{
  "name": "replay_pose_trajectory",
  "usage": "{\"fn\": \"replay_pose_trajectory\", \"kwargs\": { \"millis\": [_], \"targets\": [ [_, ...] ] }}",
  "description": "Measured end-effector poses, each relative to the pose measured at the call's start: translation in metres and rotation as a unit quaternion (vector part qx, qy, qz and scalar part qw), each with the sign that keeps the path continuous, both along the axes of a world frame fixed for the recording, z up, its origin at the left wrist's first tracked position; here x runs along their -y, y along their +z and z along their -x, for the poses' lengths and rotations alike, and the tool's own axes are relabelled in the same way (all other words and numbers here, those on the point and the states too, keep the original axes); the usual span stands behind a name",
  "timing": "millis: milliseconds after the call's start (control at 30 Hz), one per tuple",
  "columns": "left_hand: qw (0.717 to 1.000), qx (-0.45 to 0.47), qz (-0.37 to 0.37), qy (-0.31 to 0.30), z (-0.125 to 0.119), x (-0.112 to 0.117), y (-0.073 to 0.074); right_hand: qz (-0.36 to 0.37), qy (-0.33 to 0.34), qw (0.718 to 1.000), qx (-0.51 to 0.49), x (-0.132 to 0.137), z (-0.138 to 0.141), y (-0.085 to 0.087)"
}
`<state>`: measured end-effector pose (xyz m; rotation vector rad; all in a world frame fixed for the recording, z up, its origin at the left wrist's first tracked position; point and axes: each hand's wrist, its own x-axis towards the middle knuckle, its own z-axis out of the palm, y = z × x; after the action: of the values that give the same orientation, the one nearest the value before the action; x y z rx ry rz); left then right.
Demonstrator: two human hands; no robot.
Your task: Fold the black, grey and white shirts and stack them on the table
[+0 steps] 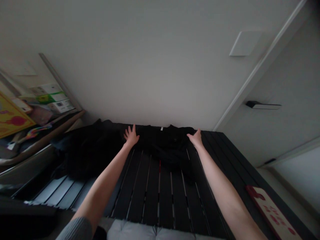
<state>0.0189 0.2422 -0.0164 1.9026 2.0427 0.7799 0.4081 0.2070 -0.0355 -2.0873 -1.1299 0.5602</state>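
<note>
Before me, a crumpled garment [165, 143] lies on the slatted table [150, 196], with a door [282, 133] to its right and a shelf [42, 138] to its left.

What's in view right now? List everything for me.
clothing: one heap, black, on the table's far side
table: 1, dark grey slats, centre
board: 1, cream and red, on the table's near right
cushion: 1, grey, below the table's near edge
door: 1, white, right
handle: 1, black, on the door
wall plate: 1, white, on the wall
poster: 1, yellow, far left
papers: several, white and green, upper left
sleeve: 1, grey, on the left forearm
left hand: 1, bare, open, at the clothing
right hand: 1, bare, open, at the clothing
</note>
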Motion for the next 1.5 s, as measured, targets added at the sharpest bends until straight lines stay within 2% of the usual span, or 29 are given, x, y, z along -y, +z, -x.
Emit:
{"fn": "replay_pose_trajectory", "kwargs": {
  "millis": [67,133,267,433,600,700,767,867,933,967,1033,1100,1133,1233,1333,1400,1500],
  "targets": [
    [0.998,-0.024,0.001,-0.053,-0.017,0.019,-0.010,0.049,0.016,0.997,0.059,0.011,0.006,-0.012],
    [0.992,-0.030,-0.002,-0.123,-0.034,0.040,-0.017,0.088,0.059,0.992,0.074,0.022,0.013,-0.022],
    [0.960,-0.013,-0.004,-0.279,-0.068,0.079,-0.021,0.134,0.097,0.983,0.074,0.047,0.027,-0.031],
    [0.902,-0.022,0.004,-0.432,-0.099,0.117,-0.009,0.169,0.128,0.976,0.050,0.085,0.040,-0.023],
    [0.875,-0.049,-0.029,-0.481,-0.116,0.149,0.005,0.089,0.189,0.978,0.017,0.118,0.057,-0.002],
    [0.886,-0.040,-0.056,-0.458,-0.113,0.168,0.011,0.043,0.247,0.962,-0.112,0.136,0.073,0.019],
    [0.906,-0.014,-0.074,-0.416,-0.102,0.180,0.014,0.002,0.289,0.933,-0.213,0.148,0.084,0.036],
    [0.937,0.034,-0.101,-0.333,-0.071,0.198,0.012,-0.066,0.358,0.878,-0.310,0.166,0.095,0.054],
    [0.958,0.079,-0.126,-0.247,-0.043,0.209,0.005,-0.076,0.382,0.862,-0.325,0.174,0.098,0.053],
    [0.965,0.103,-0.144,-0.195,-0.028,0.214,-0.001,-0.073,0.372,0.871,-0.313,0.176,0.097,0.048],
    [0.973,0.128,-0.165,-0.095,0.000,0.222,-0.013,-0.050,0.302,0.920,-0.246,0.176,0.092,0.030],
    [0.979,0.131,-0.150,-0.032,0.020,0.230,-0.025,-0.002,0.196,0.972,-0.126,0.173,0.086,0.009],
    [0.982,0.135,-0.131,-0.012,0.027,0.233,-0.030,0.035,0.163,0.983,-0.071,0.172,0.083,-0.001],
    [0.987,0.145,-0.065,0.012,0.032,0.243,-0.040,0.117,0.139,0.983,0.039,0.168,0.084,-0.018],
    [0.992,0.126,-0.022,0.005,0.023,0.251,-0.043,0.146,0.142,0.978,0.052,0.168,0.097,-0.020],
    [0.994,0.110,0.006,-0.001,0.016,0.254,-0.042,0.143,0.139,0.979,0.031,0.168,0.110,-0.019],
    [0.993,0.116,0.030,-0.021,0.010,0.256,-0.040,0.089,0.162,0.983,-0.016,0.170,0.125,-0.023]
  ]
}}
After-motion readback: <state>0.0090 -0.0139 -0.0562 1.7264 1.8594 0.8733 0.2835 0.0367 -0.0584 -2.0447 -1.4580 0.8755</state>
